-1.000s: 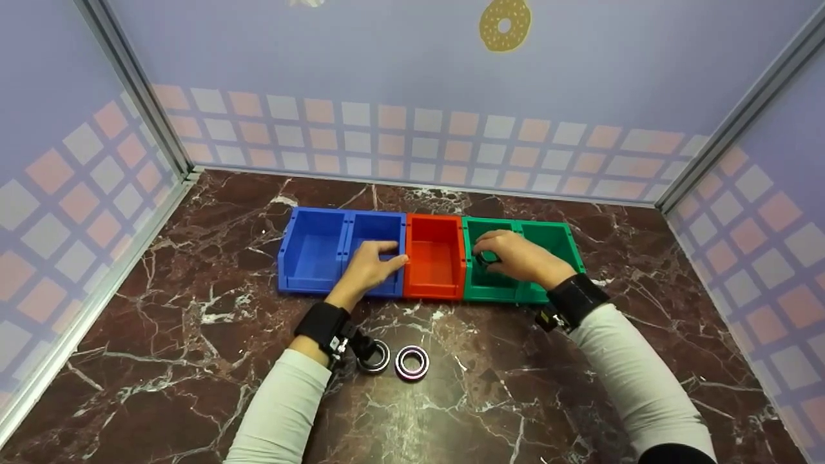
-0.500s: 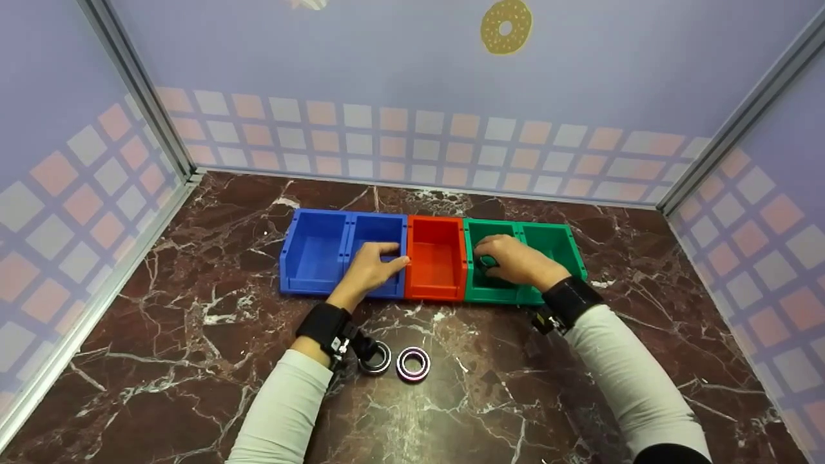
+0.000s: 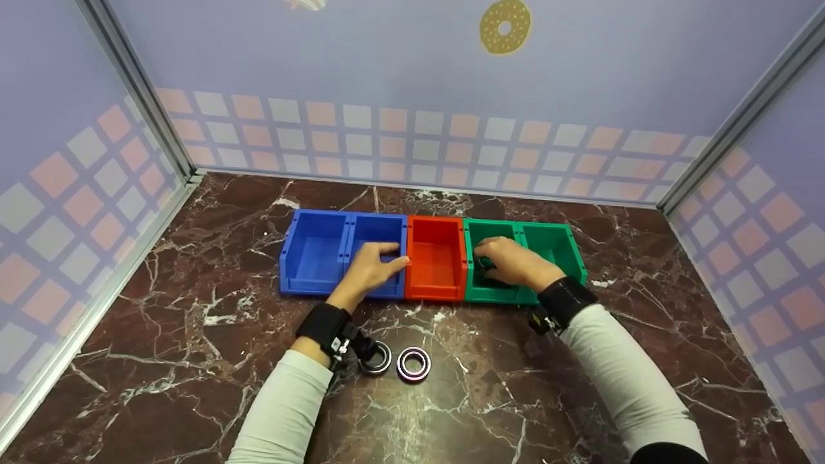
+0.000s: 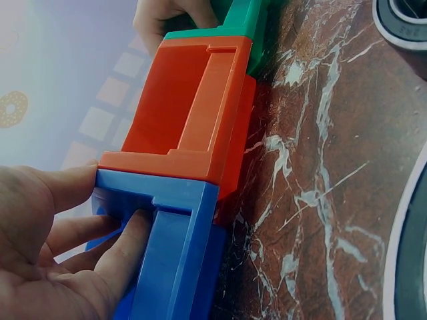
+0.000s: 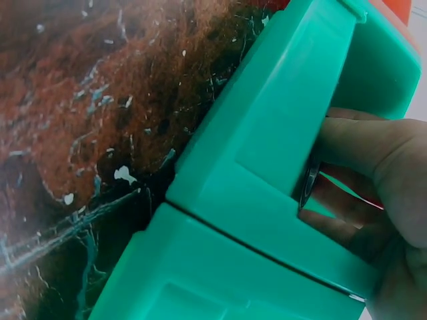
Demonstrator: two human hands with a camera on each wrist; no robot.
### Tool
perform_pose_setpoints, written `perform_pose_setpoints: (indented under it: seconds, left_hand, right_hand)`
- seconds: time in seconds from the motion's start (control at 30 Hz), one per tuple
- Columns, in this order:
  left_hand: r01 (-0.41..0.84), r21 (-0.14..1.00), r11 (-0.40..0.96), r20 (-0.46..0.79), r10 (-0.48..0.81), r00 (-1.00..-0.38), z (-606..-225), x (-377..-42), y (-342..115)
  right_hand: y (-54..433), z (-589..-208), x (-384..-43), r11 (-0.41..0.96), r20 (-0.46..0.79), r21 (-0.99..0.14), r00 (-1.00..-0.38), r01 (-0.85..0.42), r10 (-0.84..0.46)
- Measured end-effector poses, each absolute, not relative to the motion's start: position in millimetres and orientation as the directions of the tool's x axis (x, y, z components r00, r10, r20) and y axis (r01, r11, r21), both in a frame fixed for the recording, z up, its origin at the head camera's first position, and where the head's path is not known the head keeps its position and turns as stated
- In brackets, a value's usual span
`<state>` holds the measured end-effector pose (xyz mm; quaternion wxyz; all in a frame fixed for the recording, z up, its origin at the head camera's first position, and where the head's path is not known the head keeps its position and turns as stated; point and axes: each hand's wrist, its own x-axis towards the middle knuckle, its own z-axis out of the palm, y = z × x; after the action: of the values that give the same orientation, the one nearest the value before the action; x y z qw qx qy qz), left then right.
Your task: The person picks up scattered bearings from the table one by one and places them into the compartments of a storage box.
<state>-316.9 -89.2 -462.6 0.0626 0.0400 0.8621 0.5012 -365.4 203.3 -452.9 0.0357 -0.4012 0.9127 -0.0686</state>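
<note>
My left hand (image 3: 370,267) is at the inner blue bin (image 3: 380,225). Its thumb lies on the wall beside the red bin (image 3: 433,264) and its other fingers reach inside, gripping that wall; the left wrist view shows the thumb at the rim. My right hand (image 3: 512,261) reaches into the inner green bin (image 3: 493,293), fingers curled round a dark bearing (image 5: 309,181). Only the bearing's edge shows in the right wrist view. Two more bearings lie on the table: one with a purplish rim (image 3: 413,365) and another (image 3: 380,358) partly behind the left wrist camera.
The bins stand side by side in a row, with an outer blue bin (image 3: 316,251) at the left end and an outer green bin (image 3: 551,241) at the right. They sit on a brown marbled table (image 3: 193,361). Printed panels (image 3: 412,71) enclose the back and sides.
My right hand stays in the inner green bin, its wrist shifting slightly left, with the bearing still held. The left hand and the bearings on the table keep their places.
</note>
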Motion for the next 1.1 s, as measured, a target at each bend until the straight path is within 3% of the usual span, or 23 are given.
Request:
perform_pose_setpoints:
  seconds: [0.7,1.1]
  left_hand:
    - [0.029,0.868,0.496,-0.045,0.136,-0.990,-462.3,-315.7,-89.4]
    - [0.018,0.876,0.482,-0.050,0.129,-0.990,-463.0,-315.9,-89.3]
  right_hand:
    - [198.9,-458.1,-363.8,0.690,-0.006,-0.088,-0.692,-0.719,-0.722]
    - [197.0,-461.2,-365.7,0.693,0.000,-0.109,-0.697,-0.713,-0.717]
